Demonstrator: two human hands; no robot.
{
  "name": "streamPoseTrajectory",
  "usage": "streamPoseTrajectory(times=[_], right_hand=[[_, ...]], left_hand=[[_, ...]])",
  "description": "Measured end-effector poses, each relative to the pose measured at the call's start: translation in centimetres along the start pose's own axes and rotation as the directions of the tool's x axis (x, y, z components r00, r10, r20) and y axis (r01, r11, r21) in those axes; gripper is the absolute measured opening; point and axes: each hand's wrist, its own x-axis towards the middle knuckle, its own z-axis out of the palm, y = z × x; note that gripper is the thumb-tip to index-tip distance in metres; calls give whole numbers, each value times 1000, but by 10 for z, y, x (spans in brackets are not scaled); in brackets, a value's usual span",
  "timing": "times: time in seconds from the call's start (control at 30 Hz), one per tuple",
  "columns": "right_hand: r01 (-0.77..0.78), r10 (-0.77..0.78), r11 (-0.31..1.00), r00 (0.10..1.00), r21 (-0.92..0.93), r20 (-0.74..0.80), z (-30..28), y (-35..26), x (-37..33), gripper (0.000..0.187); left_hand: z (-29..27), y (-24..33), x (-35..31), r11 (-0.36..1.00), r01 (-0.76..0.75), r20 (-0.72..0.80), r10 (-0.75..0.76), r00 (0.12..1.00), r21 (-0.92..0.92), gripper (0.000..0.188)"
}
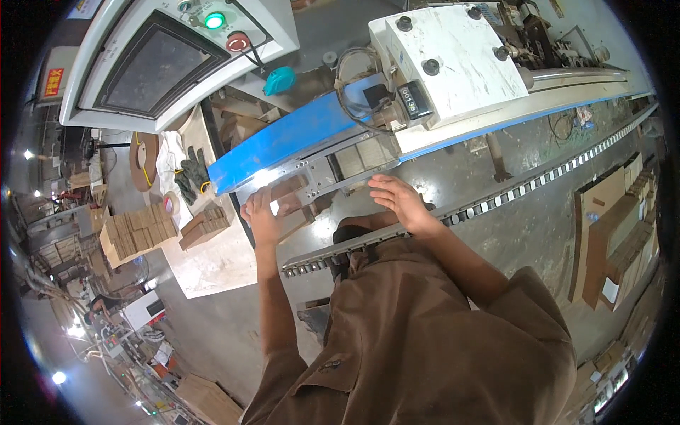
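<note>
My left hand (263,221) is at the left end of a machine's metal bed (322,180), fingers slightly bent and apart. Beside its fingertips lies a flat brown piece (287,187); no grip on it can be made out. My right hand (398,200) is held open near the bed's front edge, palm turned inward and holding nothing visible. A blue guard (290,145) runs along the far side of the bed. Between my hands and body, a long slotted metal rail (453,211) stretches from lower left to far right.
A control panel (152,60) with a lit green button stands at upper left. Stacked brown pieces (138,234) and dark gloves (190,176) lie on the left table (212,273). A white machine housing (453,60) is at the far right. Brown boards (616,234) lean at right.
</note>
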Motion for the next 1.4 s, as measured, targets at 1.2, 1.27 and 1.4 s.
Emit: streamPoseTrajectory(times=[1.2,1.27,1.4], right_hand=[[-65,57,869,998,491,33,23,11,84,50],[-22,26,886,1000,463,-3,20,11,84,52],[77,-58,913,997,401,-58,9,10,77,55]], left_hand=[[87,120,65,923,-331,-262,276,925,-197,40],[87,124,67,915,-340,-246,286,926,-219,39],[90,142,70,920,-337,-206,297,932,-200,47]])
